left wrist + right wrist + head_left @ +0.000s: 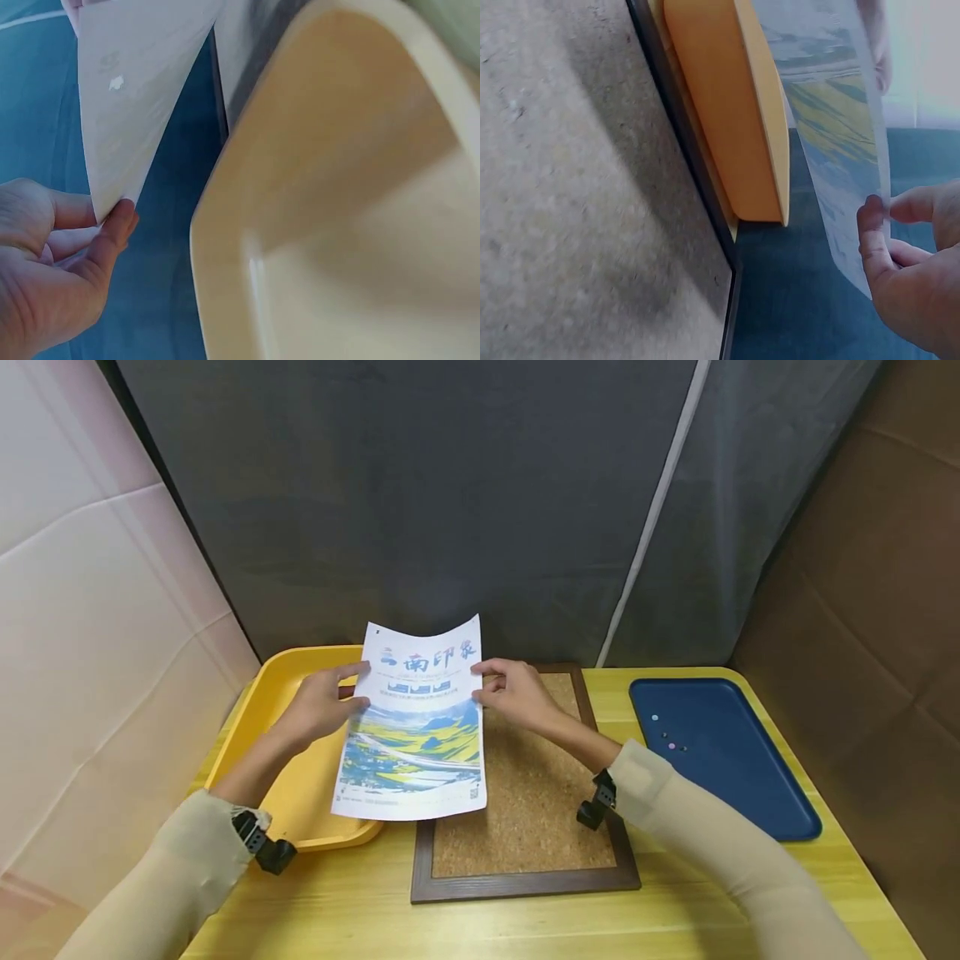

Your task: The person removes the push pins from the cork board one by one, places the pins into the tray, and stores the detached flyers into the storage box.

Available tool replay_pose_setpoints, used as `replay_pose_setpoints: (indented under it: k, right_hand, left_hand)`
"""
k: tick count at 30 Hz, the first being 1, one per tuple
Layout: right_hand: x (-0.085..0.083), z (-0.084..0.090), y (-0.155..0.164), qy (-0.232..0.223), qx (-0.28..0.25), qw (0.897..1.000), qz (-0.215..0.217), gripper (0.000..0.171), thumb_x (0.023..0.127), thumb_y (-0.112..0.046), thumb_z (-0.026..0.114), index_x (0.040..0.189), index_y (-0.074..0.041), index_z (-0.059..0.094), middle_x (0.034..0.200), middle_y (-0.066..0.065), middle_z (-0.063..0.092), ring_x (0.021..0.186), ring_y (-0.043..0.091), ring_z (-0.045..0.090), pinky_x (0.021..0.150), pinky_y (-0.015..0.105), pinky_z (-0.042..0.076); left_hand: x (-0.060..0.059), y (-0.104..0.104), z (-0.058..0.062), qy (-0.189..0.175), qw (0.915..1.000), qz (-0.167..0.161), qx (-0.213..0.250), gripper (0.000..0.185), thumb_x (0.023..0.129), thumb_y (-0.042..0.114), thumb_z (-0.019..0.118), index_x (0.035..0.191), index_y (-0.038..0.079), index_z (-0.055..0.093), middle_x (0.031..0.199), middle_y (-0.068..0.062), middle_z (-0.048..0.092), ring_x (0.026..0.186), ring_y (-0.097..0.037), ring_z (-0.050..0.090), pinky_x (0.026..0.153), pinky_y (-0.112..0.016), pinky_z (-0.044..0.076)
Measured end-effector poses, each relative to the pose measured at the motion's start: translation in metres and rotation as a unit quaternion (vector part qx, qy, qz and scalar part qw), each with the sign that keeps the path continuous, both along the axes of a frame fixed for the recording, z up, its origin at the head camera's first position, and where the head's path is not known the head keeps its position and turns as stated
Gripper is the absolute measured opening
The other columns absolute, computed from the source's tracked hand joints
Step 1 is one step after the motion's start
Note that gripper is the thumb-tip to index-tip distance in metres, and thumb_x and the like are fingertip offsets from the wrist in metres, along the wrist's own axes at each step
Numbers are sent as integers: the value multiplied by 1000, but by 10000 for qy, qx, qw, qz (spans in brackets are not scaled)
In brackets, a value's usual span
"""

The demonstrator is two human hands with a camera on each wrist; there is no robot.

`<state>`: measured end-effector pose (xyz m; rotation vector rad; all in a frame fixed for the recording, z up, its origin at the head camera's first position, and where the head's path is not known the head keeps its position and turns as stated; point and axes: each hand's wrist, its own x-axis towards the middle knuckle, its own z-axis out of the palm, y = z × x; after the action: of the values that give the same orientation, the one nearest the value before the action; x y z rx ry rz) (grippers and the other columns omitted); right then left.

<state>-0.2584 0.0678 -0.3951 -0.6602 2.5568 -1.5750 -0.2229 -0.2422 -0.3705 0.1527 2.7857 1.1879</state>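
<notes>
A printed poster (420,727) with blue lettering and a green-and-blue landscape is held up between both hands, its top edge sagging in the middle. My left hand (324,700) pinches its left edge between thumb and fingers, as the left wrist view also shows at the sheet's edge (124,112). On the opposite edge, my right hand (519,692) pinches the paper in the same way. Beneath and to the right of the poster lies a cork board (540,810) in a dark brown frame, partly covered by the sheet in the head view.
A yellow tray (300,785) stands at the left, partly behind the poster and left hand. On the right sits a blue tray (738,760) with several small pins or beads (672,746) in it. The wooden table (337,910) backs onto a dark grey curtain (420,485).
</notes>
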Motion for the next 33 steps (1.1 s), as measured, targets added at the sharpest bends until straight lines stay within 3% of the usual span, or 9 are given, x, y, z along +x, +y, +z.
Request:
replay_pose_setpoints:
  k: [6, 12, 18, 23, 27, 33]
  right_hand:
    - [-3, 0, -22, -65, -41, 9999, 135, 40, 97, -5, 74, 136, 1, 67, 106, 15, 77, 90, 22, 73, 65, 24, 46]
    - [-4, -3, -45, -119, -66, 9996, 244, 41, 97, -6, 74, 137, 0, 67, 110, 15, 77, 92, 21, 74, 65, 23, 48]
    - [-9, -6, -66, -234, -162, 9991, 305, 42, 98, -6, 73, 139, 0, 65, 118, 17, 76, 90, 21, 77, 63, 23, 47]
    - [-8, -9, -79, -260, -128, 9989, 373, 42, 100, -7, 72, 141, -1, 64, 115, 16, 77, 95, 30, 77, 61, 23, 46]
    - [-8, -12, -92, -227, -96, 9990, 373, 41, 100, -9, 73, 140, -2, 65, 107, 14, 79, 95, 30, 77, 59, 23, 44]
    - [-8, -20, -112, -170, -109, 9992, 357, 40, 99, -12, 75, 137, -4, 67, 100, 9, 79, 86, 16, 75, 61, 21, 48]
  left_hand:
    - [-3, -22, 8, -32, 10000, -58, -46, 70, 103, 3, 64, 164, -4, 30, 158, -34, 43, 137, -55, 53, 103, -56, 53]
    - [-5, -42, 14, -125, 9996, -87, -227, 72, 104, 4, 64, 164, -5, 26, 155, -36, 45, 135, -56, 53, 102, -56, 54]
    - [-8, -63, 14, -115, 9991, -99, -387, 70, 104, 4, 63, 164, -5, 28, 153, -38, 45, 129, -56, 58, 92, -43, 62]
    - [-8, -80, 12, -143, 9988, -186, -438, 69, 104, 2, 62, 163, -8, 28, 154, -40, 41, 131, -58, 55, 88, -33, 63]
    - [-9, -91, 10, -149, 9979, -230, -585, 68, 103, 1, 63, 162, -8, 29, 154, -41, 41, 133, -59, 53, 93, -40, 61]
    - [-10, -105, 6, -135, 9958, -240, -878, 69, 103, 2, 64, 161, -8, 30, 152, -42, 44, 131, -59, 55, 101, -55, 52]
